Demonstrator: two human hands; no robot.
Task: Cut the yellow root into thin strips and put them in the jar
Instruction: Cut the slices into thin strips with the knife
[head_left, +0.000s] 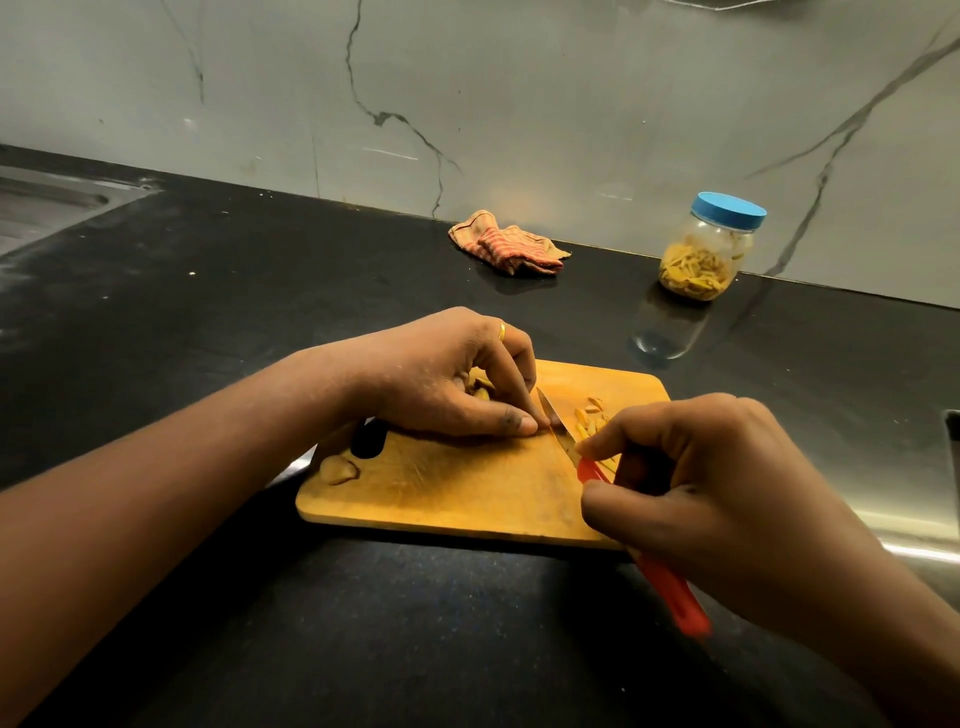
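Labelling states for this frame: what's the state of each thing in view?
Jar: upright, lid on, part filled with yellow strips.
Knife: gripped by right hand, blade low over cutting board.
Yellow root: pinned under left hand, mostly hidden.
Cut strips: loose on the board, right of the blade.
Cloth: crumpled by the wall.

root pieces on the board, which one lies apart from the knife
The lone chunk beside the dark handle hole of the board. The rest sit under the left hand or lie as cut strips right of the knife.
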